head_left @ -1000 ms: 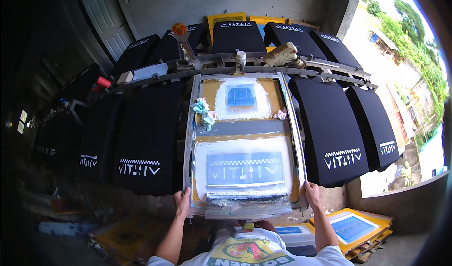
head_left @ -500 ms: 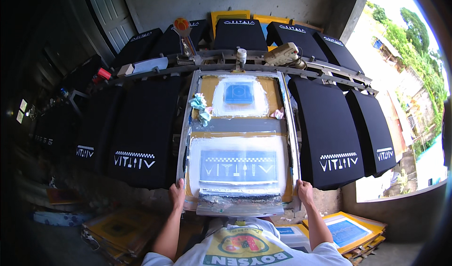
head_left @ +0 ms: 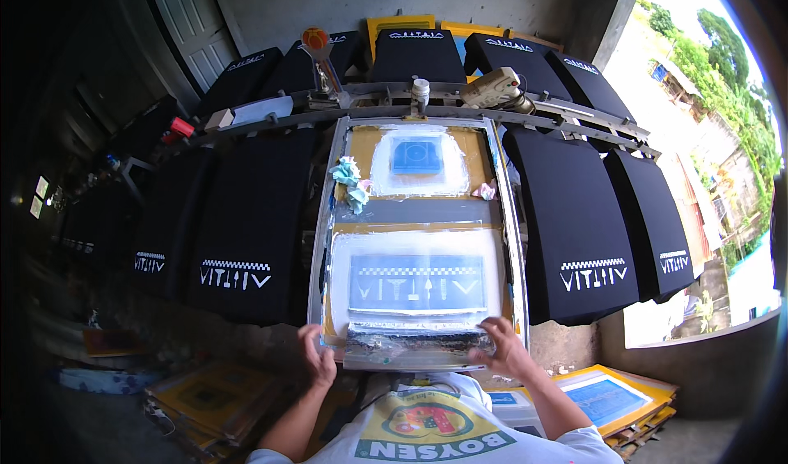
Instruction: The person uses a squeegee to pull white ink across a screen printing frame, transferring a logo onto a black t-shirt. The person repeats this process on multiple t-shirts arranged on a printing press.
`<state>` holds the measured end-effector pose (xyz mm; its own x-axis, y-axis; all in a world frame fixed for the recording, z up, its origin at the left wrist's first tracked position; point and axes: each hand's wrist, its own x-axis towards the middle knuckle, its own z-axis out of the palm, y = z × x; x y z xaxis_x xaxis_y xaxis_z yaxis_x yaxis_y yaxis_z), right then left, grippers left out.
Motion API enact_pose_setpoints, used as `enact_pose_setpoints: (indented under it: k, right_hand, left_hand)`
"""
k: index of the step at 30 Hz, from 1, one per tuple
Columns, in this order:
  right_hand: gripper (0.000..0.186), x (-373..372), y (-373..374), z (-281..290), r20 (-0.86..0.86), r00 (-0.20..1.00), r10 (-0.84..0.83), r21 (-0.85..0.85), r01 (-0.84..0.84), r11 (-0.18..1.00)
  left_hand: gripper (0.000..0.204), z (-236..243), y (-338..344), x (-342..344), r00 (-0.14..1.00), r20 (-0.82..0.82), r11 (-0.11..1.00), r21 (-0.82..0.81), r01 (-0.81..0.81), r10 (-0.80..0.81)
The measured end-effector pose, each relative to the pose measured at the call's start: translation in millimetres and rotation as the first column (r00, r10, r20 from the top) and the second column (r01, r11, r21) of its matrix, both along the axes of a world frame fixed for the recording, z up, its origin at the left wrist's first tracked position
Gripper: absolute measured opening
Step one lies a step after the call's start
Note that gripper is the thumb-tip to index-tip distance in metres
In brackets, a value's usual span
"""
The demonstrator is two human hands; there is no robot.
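In front of me lies a screen-printing frame [head_left: 336,168] with a white-bordered blue stencil [head_left: 417,293] showing a checkered band and tool shapes. A squeegee [head_left: 410,356] with a clear, ink-smeared edge lies across its near end. My left hand [head_left: 318,357] is at the frame's near left corner, thumb and fingers apart. My right hand [head_left: 505,349] is at the squeegee's right end, thumb and fingers spread on either side of it; whether they touch it I cannot tell. Neither hand grips anything.
Black printed shirts [head_left: 254,218] are stretched on boards to either side, with more black shirts [head_left: 417,57] behind the metal rail [head_left: 246,127]. On the rail stand a heat gun [head_left: 492,89] and a white bottle [head_left: 420,90]. Crumpled cloths [head_left: 351,186] lie on the frame; stacked screens [head_left: 616,394] sit low right.
Both hands have let go of the frame's side edges. My right hand has come inward to the squeegee's right end; my left has dropped slightly and opened at the corner.
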<state>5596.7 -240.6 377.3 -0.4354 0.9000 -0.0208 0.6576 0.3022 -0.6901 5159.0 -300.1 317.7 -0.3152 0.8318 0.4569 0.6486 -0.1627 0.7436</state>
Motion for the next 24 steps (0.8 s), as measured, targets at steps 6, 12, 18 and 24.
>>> enact_pose_setpoints:
  k: [6, 12, 18, 24]
  right_hand:
    - [0.055, -14.3, -7.6, 0.6, 0.345, 0.913, 0.217, 0.298, -0.326, 0.897]
    - [0.037, -24.8, 14.2, -15.3, 0.299, 0.954, -0.037, 0.420, -0.096, 0.902]
    - [0.007, -42.5, 91.3, -24.6, 0.242, 0.963, -0.123, 0.497, -0.014, 0.867]
    - [0.015, -49.6, 184.7, 1.1, 0.506, 0.852, -0.132, 0.317, -0.042, 0.948]
  left_hand:
    - [0.041, 23.4, -5.6, 28.7, 0.860, -0.330, 0.921, -0.152, 0.359, -0.389]
    - [0.028, 27.6, 49.2, 30.9, 0.830, -0.442, 0.938, -0.094, 0.334, -0.340]
    - [0.021, 18.2, 125.5, 24.2, 0.865, -0.433, 0.946, 0.077, 0.314, -0.252]
    - [0.018, 26.4, 224.7, 18.4, 0.862, -0.434, 0.941, 0.089, 0.328, -0.260]
